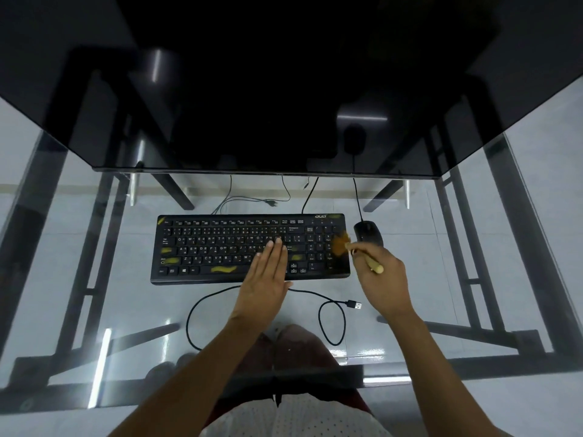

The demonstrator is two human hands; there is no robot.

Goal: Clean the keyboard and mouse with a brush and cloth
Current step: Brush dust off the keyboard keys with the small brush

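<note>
A black keyboard (220, 247) with yellow smears on several keys lies on the glass desk (94, 310). My left hand (266, 275) rests flat on its right-centre keys, fingers together and extended. My right hand (381, 272) grips a wooden-handled brush (362, 257) whose blurred tan bristles touch the number pad at the keyboard's right end. A black wired mouse (367, 233) sits just right of the keyboard, beyond my right hand. No cloth is visible.
A large dark monitor (268, 89) stands behind the keyboard. A black cable with a loose USB plug (355, 305) loops on the glass in front of the keyboard. Desk frame bars show through the glass, and my lap is below.
</note>
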